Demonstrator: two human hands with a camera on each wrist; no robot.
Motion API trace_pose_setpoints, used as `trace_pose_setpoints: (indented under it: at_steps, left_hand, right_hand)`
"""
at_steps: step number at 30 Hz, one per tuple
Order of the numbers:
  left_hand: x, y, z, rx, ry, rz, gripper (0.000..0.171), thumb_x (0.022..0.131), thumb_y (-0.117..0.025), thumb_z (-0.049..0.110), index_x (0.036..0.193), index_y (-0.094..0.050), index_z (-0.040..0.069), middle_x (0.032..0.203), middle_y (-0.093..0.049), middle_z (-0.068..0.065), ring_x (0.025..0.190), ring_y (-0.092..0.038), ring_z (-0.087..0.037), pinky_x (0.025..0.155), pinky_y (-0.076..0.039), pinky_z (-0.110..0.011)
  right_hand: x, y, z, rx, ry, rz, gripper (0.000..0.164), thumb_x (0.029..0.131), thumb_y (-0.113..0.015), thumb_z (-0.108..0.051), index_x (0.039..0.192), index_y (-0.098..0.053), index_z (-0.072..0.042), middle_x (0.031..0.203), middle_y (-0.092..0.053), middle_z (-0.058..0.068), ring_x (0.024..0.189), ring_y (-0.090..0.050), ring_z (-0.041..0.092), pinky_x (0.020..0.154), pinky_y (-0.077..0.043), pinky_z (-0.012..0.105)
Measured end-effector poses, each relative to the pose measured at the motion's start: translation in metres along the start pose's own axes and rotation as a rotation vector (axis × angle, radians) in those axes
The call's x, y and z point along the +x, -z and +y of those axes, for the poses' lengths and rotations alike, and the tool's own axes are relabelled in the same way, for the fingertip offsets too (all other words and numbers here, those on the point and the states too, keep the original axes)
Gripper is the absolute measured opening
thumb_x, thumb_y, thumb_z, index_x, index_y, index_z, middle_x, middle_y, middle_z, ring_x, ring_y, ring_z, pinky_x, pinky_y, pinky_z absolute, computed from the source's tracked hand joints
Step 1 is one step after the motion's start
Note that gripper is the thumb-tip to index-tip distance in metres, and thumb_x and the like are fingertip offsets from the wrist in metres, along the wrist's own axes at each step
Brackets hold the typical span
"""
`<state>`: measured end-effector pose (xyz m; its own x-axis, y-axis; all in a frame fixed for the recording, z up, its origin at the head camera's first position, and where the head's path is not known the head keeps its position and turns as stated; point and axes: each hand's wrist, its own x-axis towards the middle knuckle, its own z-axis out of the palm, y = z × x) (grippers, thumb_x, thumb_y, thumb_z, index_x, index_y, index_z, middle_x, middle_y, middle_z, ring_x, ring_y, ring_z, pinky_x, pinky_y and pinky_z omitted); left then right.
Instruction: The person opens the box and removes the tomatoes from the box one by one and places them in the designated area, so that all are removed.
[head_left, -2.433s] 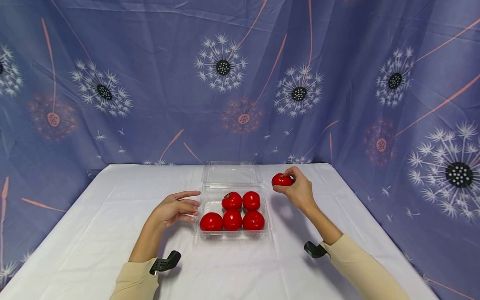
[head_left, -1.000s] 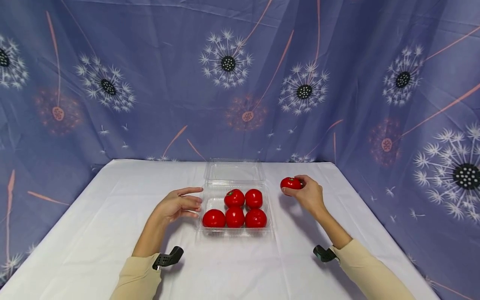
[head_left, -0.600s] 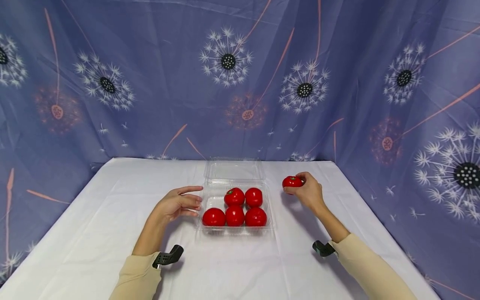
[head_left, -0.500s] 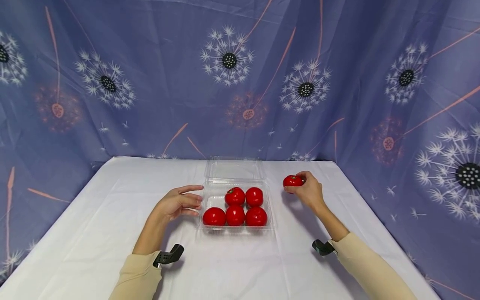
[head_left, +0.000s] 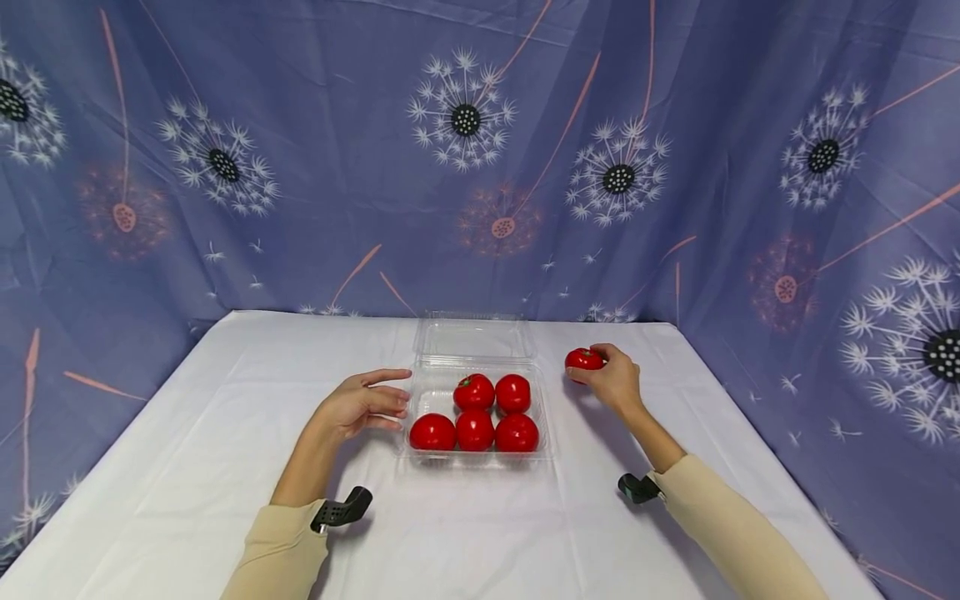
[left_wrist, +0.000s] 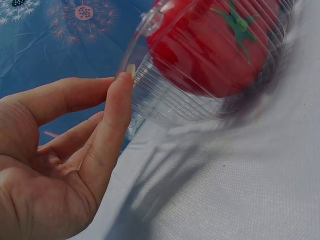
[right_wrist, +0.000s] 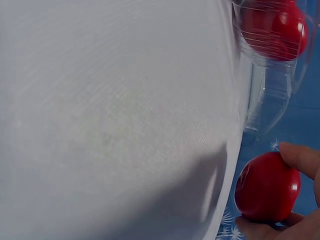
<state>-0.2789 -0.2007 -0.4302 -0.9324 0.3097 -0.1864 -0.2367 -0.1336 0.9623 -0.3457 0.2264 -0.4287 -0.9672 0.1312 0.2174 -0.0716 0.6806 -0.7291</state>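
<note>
My right hand (head_left: 617, 380) grips a red tomato (head_left: 583, 360) between thumb and fingers, held to the right of a clear plastic clamshell box (head_left: 429, 402). In the right wrist view, the same tomato (right_wrist: 267, 187) shows its glossy side against the blue cloth. Several tomatoes (head_left: 475, 430) sit in the box: a full front row, and two behind in the middle and right. The back-left spot of the box shows bare plastic. My left hand (head_left: 363, 404) has its loosely extended fingers at the box's left rim; in the left wrist view, the fingertips (left_wrist: 122, 82) meet the ribbed wall.
The box's clear lid (head_left: 474, 338) lies folded back behind it. A white cloth (head_left: 480, 533) covers the table, whose back edge meets a blue curtain (head_left: 322, 167) with dandelion prints. Black wrist cameras (head_left: 341, 510) hang from both sleeves.
My right hand moved the tomato slightly away from the box, then a little back toward it. My left hand stays at the rim. The head view shifts slightly.
</note>
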Motion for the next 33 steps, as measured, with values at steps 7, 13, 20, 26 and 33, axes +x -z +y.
trace_pose_setpoints:
  at_steps: [7,13,20,26,33]
  left_hand:
    - [0.0,0.001,0.0,-0.003,0.002,0.0,0.069,0.088,-0.063,-0.008,0.152,-0.037,-0.006,0.107,-0.07,-0.014,0.077,-0.073,-0.017,0.069,-0.065,-0.036]
    - [0.0,0.001,0.0,-0.005,0.001,-0.004,0.069,0.089,-0.062,-0.008,0.152,-0.036,-0.007,0.105,-0.071,-0.013,0.077,-0.073,-0.017,0.069,-0.065,-0.035]
    - [0.0,0.001,-0.001,-0.005,0.0,-0.006,0.069,0.089,-0.062,-0.007,0.152,-0.036,-0.007,0.105,-0.071,-0.013,0.077,-0.073,-0.017,0.069,-0.065,-0.036]
    - [0.0,0.001,-0.002,0.002,-0.003,-0.006,0.069,0.089,-0.062,-0.008,0.152,-0.036,-0.007,0.108,-0.069,-0.015,0.078,-0.073,-0.017,0.07,-0.065,-0.036]
    - [-0.001,0.001,-0.002,0.003,-0.007,0.003,0.069,0.089,-0.063,-0.008,0.152,-0.037,-0.006,0.11,-0.069,-0.017,0.078,-0.073,-0.017,0.071,-0.065,-0.038]
  right_hand:
    - [0.005,-0.005,0.001,-0.019,0.02,0.038,0.066,0.079,-0.085,-0.029,0.133,-0.06,0.0,0.132,-0.064,0.024,0.122,-0.055,0.045,0.106,-0.044,0.057]
    - [0.008,-0.007,0.004,-0.013,0.01,0.02,0.065,0.079,-0.086,-0.024,0.133,-0.059,-0.001,0.134,-0.063,0.023,0.126,-0.05,0.044,0.109,-0.037,0.058]
    - [0.009,-0.008,0.008,0.017,-0.006,-0.006,0.064,0.079,-0.086,-0.021,0.132,-0.058,0.0,0.135,-0.061,0.024,0.128,-0.046,0.045,0.11,-0.032,0.059]
    - [0.008,-0.01,0.011,0.013,-0.012,-0.014,0.063,0.079,-0.086,-0.021,0.131,-0.058,-0.001,0.136,-0.061,0.023,0.128,-0.046,0.046,0.109,-0.037,0.059]
    - [0.006,-0.012,0.01,-0.018,0.015,-0.016,0.066,0.076,-0.088,-0.022,0.131,-0.056,-0.002,0.136,-0.062,0.023,0.126,-0.049,0.046,0.108,-0.04,0.06]
